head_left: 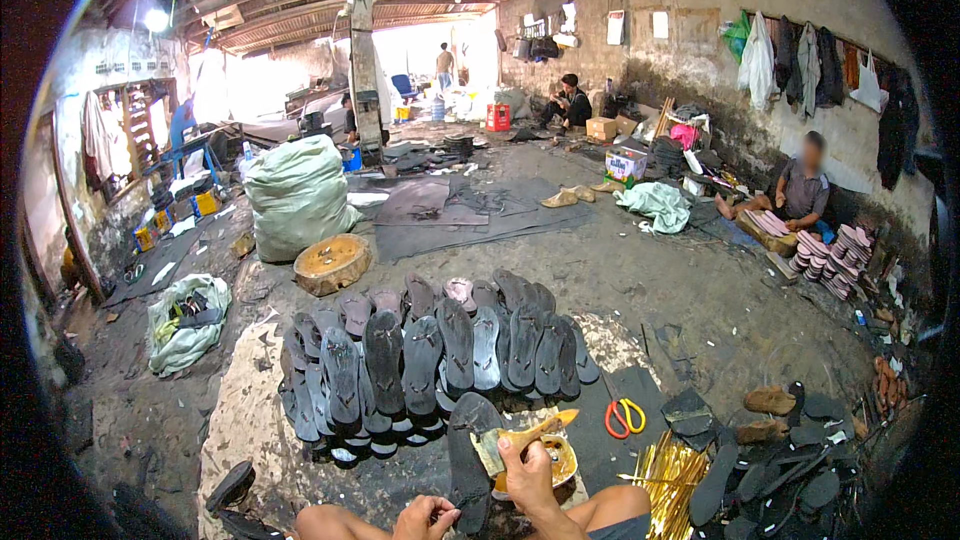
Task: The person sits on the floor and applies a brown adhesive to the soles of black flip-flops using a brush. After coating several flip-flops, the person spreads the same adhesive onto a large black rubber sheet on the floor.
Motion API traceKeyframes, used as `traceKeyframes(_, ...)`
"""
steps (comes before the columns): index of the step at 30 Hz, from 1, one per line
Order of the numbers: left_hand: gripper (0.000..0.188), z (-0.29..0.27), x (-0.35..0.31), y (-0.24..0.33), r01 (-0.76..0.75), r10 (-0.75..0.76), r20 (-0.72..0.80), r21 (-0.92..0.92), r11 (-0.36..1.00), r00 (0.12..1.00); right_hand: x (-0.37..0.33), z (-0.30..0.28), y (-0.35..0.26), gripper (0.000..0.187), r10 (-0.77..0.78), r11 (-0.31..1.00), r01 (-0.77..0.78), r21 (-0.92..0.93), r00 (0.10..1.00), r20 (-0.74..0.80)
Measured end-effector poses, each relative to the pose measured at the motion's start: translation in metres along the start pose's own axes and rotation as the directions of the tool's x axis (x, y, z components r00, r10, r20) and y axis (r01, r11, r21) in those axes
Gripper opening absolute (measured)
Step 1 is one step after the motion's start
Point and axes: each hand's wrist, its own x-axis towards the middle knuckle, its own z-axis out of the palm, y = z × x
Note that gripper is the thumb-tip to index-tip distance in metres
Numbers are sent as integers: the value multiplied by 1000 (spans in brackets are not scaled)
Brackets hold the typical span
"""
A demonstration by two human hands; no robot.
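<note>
My right hand [530, 481] grips a flat paintbrush by its yellowish handle [541, 430]. The bristles [488, 452] lie against a long black sandal sole [468, 475] in front of me. My left hand [424, 518] has its fingers closed at the near end of that sole, pinching its edge. Partly behind my right hand sits a yellow container [562, 464], its contents stained brownish. Just beyond the sole, several dark flip-flops [383, 362] stand packed in rows. My bare knees show on either side.
Scissors with red and yellow handles [625, 418] lie right of the flip-flops. Golden strips [668, 485] and loose dark soles [712, 485] are at the right. A round wooden block [333, 264] and a stuffed sack [297, 198] stand farther left. A seated person [803, 190] works among pink soles.
</note>
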Motion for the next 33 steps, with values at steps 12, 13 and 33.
traceKeyframes(12,16,-13,-1,17,-42,62,-112,174,984,992,-6,9,16,40,-31,996,21,-83,991,-129)
traceKeyframes(13,18,-14,-1,20,-38,56,-120,152,988,991,-7,11,19,40,-50,995,37,-88,988,-144)
traceKeyframes(33,51,-377,50,-156,416,577,-613,790,450,539,26,-68,-51,19,-132,936,187,299,972,-194)
